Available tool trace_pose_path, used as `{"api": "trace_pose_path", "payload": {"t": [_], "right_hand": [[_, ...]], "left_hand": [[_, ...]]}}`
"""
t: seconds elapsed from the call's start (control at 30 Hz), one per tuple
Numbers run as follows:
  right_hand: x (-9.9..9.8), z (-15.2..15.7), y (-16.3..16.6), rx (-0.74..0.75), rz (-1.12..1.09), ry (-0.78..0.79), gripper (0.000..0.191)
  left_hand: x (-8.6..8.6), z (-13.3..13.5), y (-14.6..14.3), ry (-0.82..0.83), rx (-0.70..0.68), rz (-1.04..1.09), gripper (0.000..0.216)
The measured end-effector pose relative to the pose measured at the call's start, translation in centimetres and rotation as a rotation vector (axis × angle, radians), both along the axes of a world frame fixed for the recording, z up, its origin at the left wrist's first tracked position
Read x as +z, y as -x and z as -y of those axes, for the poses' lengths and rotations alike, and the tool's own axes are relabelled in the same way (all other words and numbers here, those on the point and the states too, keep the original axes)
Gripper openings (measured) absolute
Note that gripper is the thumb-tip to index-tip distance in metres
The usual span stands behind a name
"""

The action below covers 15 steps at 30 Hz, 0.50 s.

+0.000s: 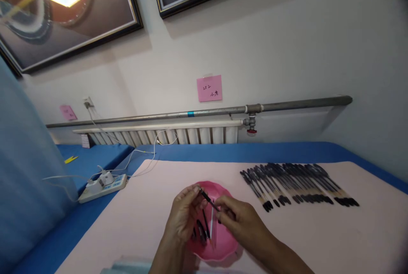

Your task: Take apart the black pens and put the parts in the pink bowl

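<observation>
Both hands meet over a pink scalloped bowl (228, 248). A thin black pen part (208, 199) slants between them. My left hand (183, 212) pinches its upper end between thumb and fingers. At the lower end, the fingers of my right hand (237, 216) are closed around it. Whether it is a whole pen or only a barrel, I cannot tell. Inside the bowl lie black pen caps (201, 230), a dark slim rod and a pale thin refill-like stick (212, 223), partly hidden by the hands.
Several black pens (293, 182) lie in a slanted row on the pink sheet (127, 231) at right. A white power strip (103, 189) with plugs and cables is on the left. A radiator (204, 133) and pipe run behind the blue table edge. A pale blue item (127, 267) lies at the front.
</observation>
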State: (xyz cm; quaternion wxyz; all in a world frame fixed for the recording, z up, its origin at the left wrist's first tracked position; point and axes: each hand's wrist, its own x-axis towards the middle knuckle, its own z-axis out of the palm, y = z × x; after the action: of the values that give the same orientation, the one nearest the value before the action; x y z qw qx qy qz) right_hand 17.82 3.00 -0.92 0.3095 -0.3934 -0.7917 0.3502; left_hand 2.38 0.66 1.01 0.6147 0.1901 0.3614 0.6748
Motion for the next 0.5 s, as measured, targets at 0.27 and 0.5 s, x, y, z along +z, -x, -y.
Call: {"api": "trace_pose_path", "payload": {"t": [0.27, 0.5], "right_hand": [[0.13, 0.41, -0.18, -0.040, 0.062, -0.351, 0.018], [-0.15, 0.65, 0.68, -0.026, -0.187, 0.062, 0.020]], "left_hand": [[-0.33, 0.00, -0.19, -0.009, 0.030, -0.043, 0.024], [-0.60, -0.12, -0.87, -0.001, 0.066, -0.009, 0.023]]}}
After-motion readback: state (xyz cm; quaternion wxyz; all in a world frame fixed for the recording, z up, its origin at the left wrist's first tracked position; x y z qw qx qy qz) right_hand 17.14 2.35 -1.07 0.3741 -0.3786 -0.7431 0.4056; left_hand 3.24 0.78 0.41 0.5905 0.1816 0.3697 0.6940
